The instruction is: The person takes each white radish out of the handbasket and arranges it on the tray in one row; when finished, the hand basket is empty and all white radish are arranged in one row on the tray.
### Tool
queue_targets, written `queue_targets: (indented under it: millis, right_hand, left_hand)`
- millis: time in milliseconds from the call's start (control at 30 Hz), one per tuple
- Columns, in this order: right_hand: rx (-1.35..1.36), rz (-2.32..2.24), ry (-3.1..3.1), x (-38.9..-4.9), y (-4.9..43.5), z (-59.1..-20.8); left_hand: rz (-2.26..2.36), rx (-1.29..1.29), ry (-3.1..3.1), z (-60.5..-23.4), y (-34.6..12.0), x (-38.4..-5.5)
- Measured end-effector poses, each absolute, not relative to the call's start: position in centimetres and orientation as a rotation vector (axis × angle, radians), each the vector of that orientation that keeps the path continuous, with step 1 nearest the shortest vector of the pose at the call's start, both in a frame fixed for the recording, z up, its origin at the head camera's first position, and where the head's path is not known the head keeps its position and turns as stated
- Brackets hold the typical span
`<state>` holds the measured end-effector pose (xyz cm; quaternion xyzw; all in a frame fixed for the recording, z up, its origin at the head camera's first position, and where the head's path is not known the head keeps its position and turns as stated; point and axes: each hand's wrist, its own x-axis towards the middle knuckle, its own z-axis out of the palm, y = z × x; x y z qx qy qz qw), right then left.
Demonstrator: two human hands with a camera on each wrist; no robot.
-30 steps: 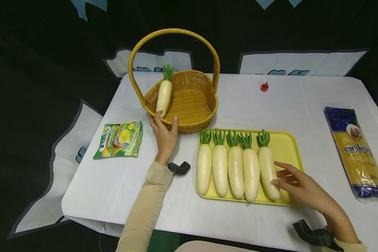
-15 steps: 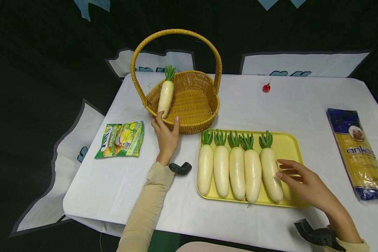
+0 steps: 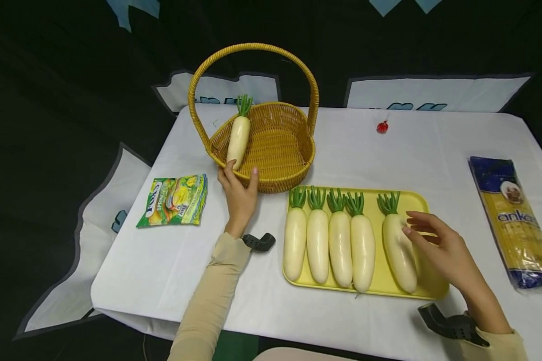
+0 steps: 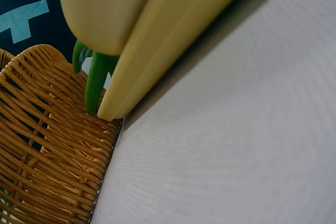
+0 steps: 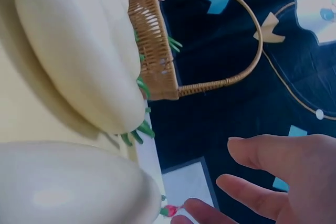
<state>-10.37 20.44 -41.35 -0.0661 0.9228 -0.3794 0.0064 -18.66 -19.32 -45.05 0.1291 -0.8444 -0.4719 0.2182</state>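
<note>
My left hand (image 3: 241,200) is at the near left rim of a wicker basket (image 3: 277,178), gripping it with the fingers over the edge and the thumb apart. Inside the basket leans one white radish (image 3: 238,138), green tops up. Several more white radishes (image 3: 317,245) lie side by side on a yellow tray (image 3: 415,203). Apart from that row, to its right, lies a slanted radish (image 3: 398,250). Beside it is my right hand (image 3: 444,245), palm toward the radish and fingertips close to its upper side; the right wrist view shows those fingers (image 5: 257,153) spread, holding nothing.
A green candy bag (image 3: 173,200) lies left of the basket on the white tablecloth (image 3: 153,271). To the right of the tray is a pasta packet (image 3: 515,220). A small red wrapped thing (image 3: 382,127) sits near the back edge, before a dark curtain (image 3: 402,45).
The rightmost radish has shifted right on the tray, opening a gap from the row. My right hand has moved right and slightly away with it. My left hand stays at the basket rim.
</note>
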Motion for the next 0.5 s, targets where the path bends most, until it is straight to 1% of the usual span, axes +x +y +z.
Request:
queue_targets:
  millis: [67,133,300,500]
  right_hand:
    - [-0.23,-1.208,2.903,-10.9,20.4,-41.8]
    - [-0.266,-1.272,2.883,-11.2,19.7,-41.3]
    - [-0.344,-1.44,2.804,-11.4,16.6,-38.4]
    - [-0.418,-1.608,2.731,-13.3,12.5,-36.7]
  left_hand:
    - [-1.303,0.36,-2.336,-45.1,-19.4,-18.7]
    - [-1.3,0.36,-2.334,-45.1,-19.4,-18.7]
    - [-1.3,0.359,-2.336,-45.1,-19.3,-18.6]
    - [-1.306,0.35,-2.324,-45.0,-19.2,-18.7]
